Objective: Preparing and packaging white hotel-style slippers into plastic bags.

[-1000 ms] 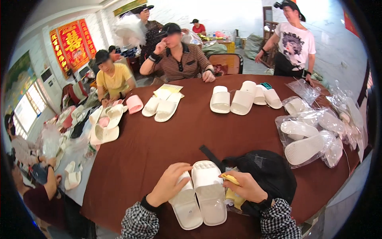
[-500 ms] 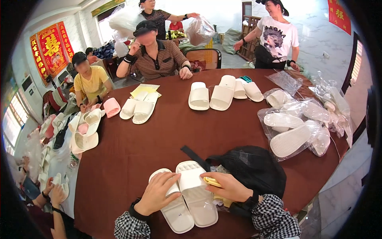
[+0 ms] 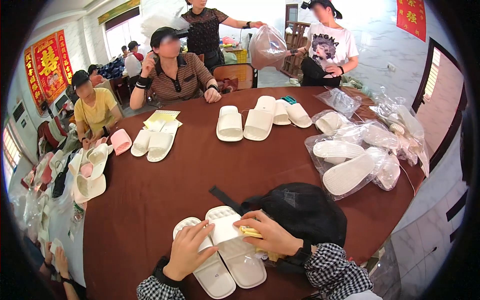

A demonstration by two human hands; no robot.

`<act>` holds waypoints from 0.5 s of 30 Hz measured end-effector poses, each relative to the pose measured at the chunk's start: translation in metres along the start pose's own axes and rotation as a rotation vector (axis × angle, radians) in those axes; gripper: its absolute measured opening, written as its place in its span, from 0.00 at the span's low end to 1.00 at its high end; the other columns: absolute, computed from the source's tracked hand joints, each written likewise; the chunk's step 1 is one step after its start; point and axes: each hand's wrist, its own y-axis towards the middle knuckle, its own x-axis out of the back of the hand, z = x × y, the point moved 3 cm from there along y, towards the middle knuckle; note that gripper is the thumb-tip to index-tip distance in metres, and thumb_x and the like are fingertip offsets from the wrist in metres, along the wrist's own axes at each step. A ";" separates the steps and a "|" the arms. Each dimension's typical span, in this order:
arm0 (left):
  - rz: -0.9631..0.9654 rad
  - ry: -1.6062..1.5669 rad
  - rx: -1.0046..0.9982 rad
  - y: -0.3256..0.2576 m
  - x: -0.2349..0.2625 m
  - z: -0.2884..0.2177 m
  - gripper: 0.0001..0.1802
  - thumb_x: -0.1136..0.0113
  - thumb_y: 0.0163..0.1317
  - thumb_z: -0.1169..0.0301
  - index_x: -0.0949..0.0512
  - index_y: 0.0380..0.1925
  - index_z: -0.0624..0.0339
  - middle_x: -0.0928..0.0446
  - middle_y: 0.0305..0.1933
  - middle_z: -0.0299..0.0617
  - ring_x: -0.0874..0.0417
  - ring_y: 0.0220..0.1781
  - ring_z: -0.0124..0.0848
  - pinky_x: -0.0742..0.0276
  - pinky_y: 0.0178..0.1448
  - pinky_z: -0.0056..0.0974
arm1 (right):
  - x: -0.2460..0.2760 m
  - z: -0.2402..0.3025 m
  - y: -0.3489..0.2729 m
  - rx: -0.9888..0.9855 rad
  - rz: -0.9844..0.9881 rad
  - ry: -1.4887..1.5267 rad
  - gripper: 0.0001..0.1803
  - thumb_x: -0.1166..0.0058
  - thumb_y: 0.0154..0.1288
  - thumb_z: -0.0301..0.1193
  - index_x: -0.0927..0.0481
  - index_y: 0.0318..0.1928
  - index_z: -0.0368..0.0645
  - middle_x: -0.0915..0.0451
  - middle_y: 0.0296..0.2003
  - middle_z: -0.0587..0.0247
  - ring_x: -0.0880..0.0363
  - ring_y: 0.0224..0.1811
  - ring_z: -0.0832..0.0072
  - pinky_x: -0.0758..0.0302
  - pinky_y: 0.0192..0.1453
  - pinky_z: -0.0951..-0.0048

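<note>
A pair of white slippers lies side by side before me, the left slipper [image 3: 216,277] and the right slipper [image 3: 247,265], toes pointing away. Across the left one's strap rests my left hand [image 3: 187,250], fingers spread and thumb apart, not closed round it. My right hand [image 3: 274,237] has yellow thread snips [image 3: 251,232] tucked in its curled fingers, their blades hidden. Its fingertips touch the right slipper's strap. Just beyond that hand lies a black mesh-panelled bag [image 3: 300,210] with a strap, and some yellow material shows partly under the hand.
Several white slippers [image 3: 230,125] stand along the far side of the brown-covered table [image 3: 150,200], with teal snips [image 3: 289,100] beside them. Bagged slippers [image 3: 350,172] pile up at right; white and pink ones [image 3: 92,185] at left. Co-workers sit and stand around.
My view has shifted slightly, moving the table leftward in the picture. My hands stay on the slippers. At the back, the person in white now reaches to the plastic bag the other person holds out.
</note>
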 end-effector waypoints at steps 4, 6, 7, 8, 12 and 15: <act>-0.017 0.020 0.009 0.001 -0.001 0.001 0.33 0.29 0.54 0.60 0.24 0.61 0.57 0.24 0.63 0.48 0.22 0.56 0.47 0.26 0.61 0.48 | -0.001 -0.003 0.003 -0.008 0.013 0.027 0.25 0.39 0.65 0.28 0.24 0.63 0.49 0.30 0.59 0.53 0.29 0.63 0.57 0.29 0.66 0.63; -0.024 0.020 0.012 0.002 -0.002 -0.001 0.33 0.29 0.54 0.60 0.24 0.60 0.57 0.24 0.63 0.48 0.22 0.56 0.47 0.26 0.60 0.48 | -0.001 -0.004 0.003 0.012 0.002 0.012 0.24 0.40 0.67 0.29 0.25 0.63 0.48 0.31 0.61 0.50 0.28 0.63 0.55 0.27 0.65 0.62; -0.028 0.019 0.022 0.001 -0.003 -0.001 0.33 0.29 0.54 0.59 0.23 0.60 0.57 0.23 0.63 0.48 0.22 0.56 0.48 0.26 0.60 0.48 | -0.001 -0.004 0.003 0.030 -0.004 0.001 0.24 0.41 0.68 0.31 0.25 0.63 0.47 0.31 0.63 0.48 0.27 0.63 0.52 0.26 0.64 0.61; -0.032 0.017 0.015 0.001 -0.004 -0.001 0.33 0.29 0.54 0.59 0.23 0.60 0.57 0.23 0.63 0.48 0.22 0.56 0.48 0.26 0.60 0.48 | -0.001 -0.003 0.002 0.031 -0.009 -0.005 0.24 0.41 0.68 0.31 0.25 0.63 0.47 0.31 0.63 0.48 0.27 0.63 0.52 0.26 0.64 0.61; -0.110 0.066 -0.027 -0.002 -0.006 -0.001 0.31 0.27 0.52 0.58 0.20 0.57 0.56 0.21 0.58 0.44 0.21 0.49 0.42 0.24 0.54 0.44 | -0.003 -0.004 0.000 0.035 0.013 0.031 0.23 0.42 0.69 0.30 0.26 0.64 0.48 0.32 0.64 0.47 0.28 0.65 0.52 0.27 0.66 0.62; -0.118 0.067 -0.029 -0.004 -0.006 0.001 0.31 0.27 0.53 0.57 0.20 0.57 0.55 0.21 0.59 0.43 0.21 0.49 0.41 0.24 0.54 0.44 | -0.004 -0.002 0.002 0.027 0.004 0.037 0.25 0.40 0.67 0.29 0.25 0.64 0.48 0.30 0.63 0.50 0.27 0.63 0.55 0.29 0.66 0.62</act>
